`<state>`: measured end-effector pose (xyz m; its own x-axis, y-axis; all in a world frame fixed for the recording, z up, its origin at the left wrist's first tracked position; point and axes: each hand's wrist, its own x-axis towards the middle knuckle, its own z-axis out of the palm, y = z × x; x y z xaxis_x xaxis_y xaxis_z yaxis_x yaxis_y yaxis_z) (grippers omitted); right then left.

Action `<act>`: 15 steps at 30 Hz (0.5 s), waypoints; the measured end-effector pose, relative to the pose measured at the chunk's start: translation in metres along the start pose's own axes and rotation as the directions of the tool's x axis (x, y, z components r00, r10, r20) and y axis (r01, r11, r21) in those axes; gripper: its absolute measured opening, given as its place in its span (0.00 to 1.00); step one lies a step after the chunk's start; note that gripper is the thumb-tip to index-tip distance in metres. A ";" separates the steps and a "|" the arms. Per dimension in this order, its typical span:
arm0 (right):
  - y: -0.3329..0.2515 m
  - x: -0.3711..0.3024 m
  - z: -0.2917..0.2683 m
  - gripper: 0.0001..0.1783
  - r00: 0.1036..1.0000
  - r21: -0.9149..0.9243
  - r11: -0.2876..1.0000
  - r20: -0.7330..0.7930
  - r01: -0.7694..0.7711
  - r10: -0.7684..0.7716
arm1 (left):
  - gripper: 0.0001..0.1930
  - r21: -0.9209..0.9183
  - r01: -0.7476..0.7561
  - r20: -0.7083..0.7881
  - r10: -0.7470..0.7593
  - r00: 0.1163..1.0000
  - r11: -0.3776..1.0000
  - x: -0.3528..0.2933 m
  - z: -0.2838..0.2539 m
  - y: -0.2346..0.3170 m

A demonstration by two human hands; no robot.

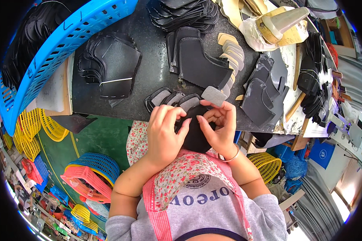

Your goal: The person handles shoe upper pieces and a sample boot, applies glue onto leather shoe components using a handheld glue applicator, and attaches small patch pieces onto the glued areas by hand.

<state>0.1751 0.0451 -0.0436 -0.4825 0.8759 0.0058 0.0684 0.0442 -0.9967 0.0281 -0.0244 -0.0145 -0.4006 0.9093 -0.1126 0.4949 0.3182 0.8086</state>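
My left hand [165, 130] and my right hand [221, 124] are close together at the table's near edge. Between them is a small black leather-like piece [196, 130], its edge pinched by the fingers of both hands. A grey rounded patch [214, 95] touches my right fingertips; whether they grip it is unclear. Just beyond my left fingers lie several black pieces with grey patches on them [161, 97]. An overlapping row of pale grey and tan patches [232, 56] runs away from my right hand. Larger curved black panels [201, 60] lie beside that row.
A tied stack of black panels [116, 68] lies left, beside a tilted blue basket [52, 56]. Right are more black panels [261, 100], a wooden-handled tool [295, 106] and a container with a pale upright block [275, 28]. Plastic baskets [94, 166] stand on the green floor.
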 end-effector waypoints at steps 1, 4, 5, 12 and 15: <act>-0.001 0.001 -0.004 0.29 1.000 -0.003 1.000 0.002 -0.002 0.002 | 0.12 0.021 -0.132 -0.048 0.133 0.990 0.991 -0.001 0.002 -0.002; -0.003 -0.002 -0.016 0.28 0.991 0.139 0.985 0.102 -0.102 0.088 | 0.10 -0.065 -0.442 -0.088 0.436 0.896 0.895 -0.008 0.011 -0.008; 0.001 -0.004 -0.021 0.28 0.990 0.285 0.951 0.112 -0.118 0.089 | 0.09 -0.028 -0.581 -0.060 0.579 0.813 0.813 -0.011 0.009 -0.008; 0.015 -0.016 -0.031 0.28 0.989 0.491 0.864 0.134 -0.114 0.054 | 0.06 0.106 -0.842 0.057 0.842 0.537 0.529 -0.012 0.008 -0.011; 0.017 -0.017 -0.032 0.28 0.992 0.502 0.860 0.116 -0.092 0.038 | 0.06 0.106 -0.850 0.094 0.845 0.526 0.517 -0.011 0.007 -0.009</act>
<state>0.2123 0.0464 -0.0579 -0.5779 0.8150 -0.0417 -0.3349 -0.2834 -0.8986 0.0332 -0.0360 -0.0248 0.2805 0.7723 0.5700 0.6775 -0.5800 0.4523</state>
